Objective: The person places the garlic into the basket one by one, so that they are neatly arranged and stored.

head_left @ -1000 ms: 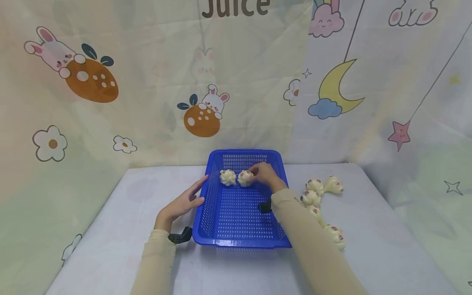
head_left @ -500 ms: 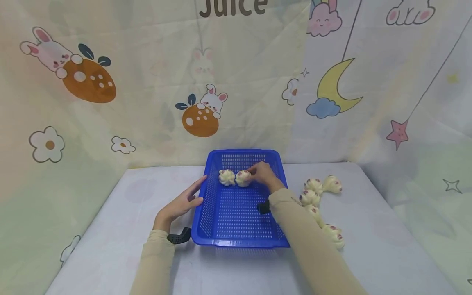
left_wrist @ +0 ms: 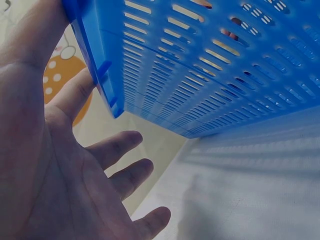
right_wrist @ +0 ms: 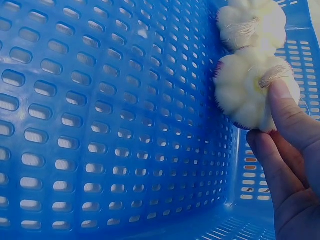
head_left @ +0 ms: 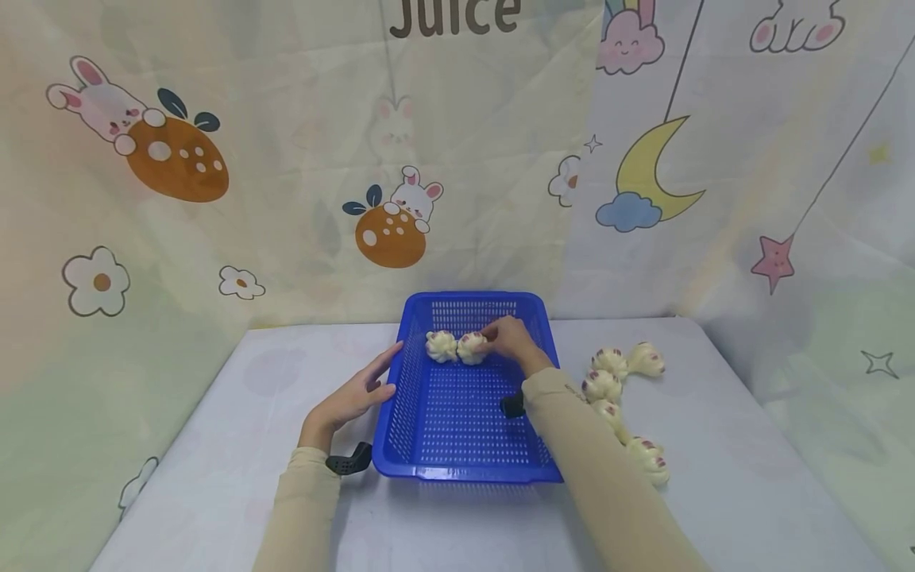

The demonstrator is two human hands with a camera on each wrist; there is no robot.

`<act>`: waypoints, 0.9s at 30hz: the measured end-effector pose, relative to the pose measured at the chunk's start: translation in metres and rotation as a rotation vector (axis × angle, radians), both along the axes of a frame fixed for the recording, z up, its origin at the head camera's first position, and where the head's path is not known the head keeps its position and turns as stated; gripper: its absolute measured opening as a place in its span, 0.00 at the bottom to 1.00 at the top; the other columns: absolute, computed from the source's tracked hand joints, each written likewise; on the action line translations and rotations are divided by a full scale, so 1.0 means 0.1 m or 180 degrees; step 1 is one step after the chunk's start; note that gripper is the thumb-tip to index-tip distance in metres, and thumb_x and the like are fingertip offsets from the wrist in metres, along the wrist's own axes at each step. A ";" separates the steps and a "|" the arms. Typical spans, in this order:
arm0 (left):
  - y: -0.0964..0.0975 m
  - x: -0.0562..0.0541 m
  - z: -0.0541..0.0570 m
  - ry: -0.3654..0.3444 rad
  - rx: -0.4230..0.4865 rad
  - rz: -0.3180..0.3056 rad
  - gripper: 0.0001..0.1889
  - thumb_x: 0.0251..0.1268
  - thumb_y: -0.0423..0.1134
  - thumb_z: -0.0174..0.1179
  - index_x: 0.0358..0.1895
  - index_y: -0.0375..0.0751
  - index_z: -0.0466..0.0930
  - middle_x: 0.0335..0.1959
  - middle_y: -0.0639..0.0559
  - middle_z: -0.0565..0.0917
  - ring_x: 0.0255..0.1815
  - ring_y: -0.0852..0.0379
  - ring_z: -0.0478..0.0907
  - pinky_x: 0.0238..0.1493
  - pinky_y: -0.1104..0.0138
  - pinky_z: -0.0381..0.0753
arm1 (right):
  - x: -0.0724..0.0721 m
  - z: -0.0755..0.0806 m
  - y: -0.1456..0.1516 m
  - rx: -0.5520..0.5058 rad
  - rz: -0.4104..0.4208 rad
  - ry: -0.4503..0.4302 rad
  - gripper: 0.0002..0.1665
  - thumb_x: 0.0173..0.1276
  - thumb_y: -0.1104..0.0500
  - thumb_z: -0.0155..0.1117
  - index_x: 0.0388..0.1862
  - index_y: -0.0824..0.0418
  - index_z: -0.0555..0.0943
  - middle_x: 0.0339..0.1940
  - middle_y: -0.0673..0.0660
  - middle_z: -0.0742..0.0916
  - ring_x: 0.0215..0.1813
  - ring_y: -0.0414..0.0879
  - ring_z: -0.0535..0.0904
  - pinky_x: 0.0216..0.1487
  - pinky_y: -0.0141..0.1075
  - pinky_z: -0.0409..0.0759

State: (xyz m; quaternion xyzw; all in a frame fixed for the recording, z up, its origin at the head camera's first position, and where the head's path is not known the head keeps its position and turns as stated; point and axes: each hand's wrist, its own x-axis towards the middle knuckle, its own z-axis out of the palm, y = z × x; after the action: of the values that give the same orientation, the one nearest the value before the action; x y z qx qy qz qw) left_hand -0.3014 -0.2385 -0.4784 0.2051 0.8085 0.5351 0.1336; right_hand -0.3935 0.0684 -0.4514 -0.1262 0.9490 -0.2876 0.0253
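A blue perforated plastic basket [head_left: 468,473] stands on the white table. At its far end, my right hand [head_left: 513,338] pinches a garlic bulb [head_left: 472,348] between thumb and fingers. In the right wrist view the thumb [right_wrist: 286,102] presses near the root tuft of this pale bulb, which has purple-marked edges. Right up against it on the left sits a second garlic bulb [head_left: 441,346]. My left hand [head_left: 350,395] is at the basket's left side, with thumb and index finger touching the rim [left_wrist: 92,55]. Its other fingers [left_wrist: 134,177] spread out below the rim, holding nothing.
Right of the basket, several more garlic bulbs [head_left: 602,385] lie in a loose line on the table [head_left: 743,477], partly behind the right sleeve [head_left: 608,469]. A printed cloth backdrop [head_left: 493,222] hangs behind the table.
The right hand has shifted slightly left with its garlic bulb, closing the small gap to the other bulb. The left hand and the basket hold their places.
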 end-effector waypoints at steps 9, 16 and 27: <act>0.01 0.00 0.00 0.0009 -0.0011 0.0026 0.37 0.65 0.52 0.57 0.73 0.73 0.47 0.78 0.57 0.44 0.79 0.42 0.36 0.69 0.34 0.45 | 0.00 0.00 0.00 -0.0029 0.0007 -0.0007 0.24 0.55 0.52 0.74 0.48 0.64 0.84 0.45 0.60 0.88 0.51 0.54 0.82 0.57 0.44 0.78; 0.01 0.00 0.00 0.0012 -0.0051 0.0066 0.37 0.64 0.52 0.57 0.73 0.74 0.46 0.78 0.58 0.44 0.79 0.42 0.37 0.69 0.34 0.46 | -0.01 -0.01 -0.01 -0.0034 0.0045 0.0041 0.24 0.55 0.52 0.74 0.47 0.64 0.85 0.43 0.60 0.88 0.49 0.53 0.83 0.56 0.44 0.78; 0.01 0.01 -0.01 0.0015 -0.0040 0.0037 0.37 0.64 0.54 0.57 0.73 0.74 0.47 0.78 0.57 0.45 0.79 0.42 0.37 0.69 0.34 0.46 | 0.00 -0.01 0.00 -0.0200 0.0011 -0.0190 0.25 0.55 0.51 0.73 0.50 0.63 0.84 0.47 0.59 0.87 0.52 0.53 0.82 0.57 0.44 0.78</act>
State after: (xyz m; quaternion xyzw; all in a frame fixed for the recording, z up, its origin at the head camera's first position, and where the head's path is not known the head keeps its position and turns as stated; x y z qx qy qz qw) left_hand -0.3009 -0.2377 -0.4797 0.2008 0.8134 0.5303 0.1299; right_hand -0.3937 0.0688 -0.4525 -0.1200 0.9381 -0.3209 0.0502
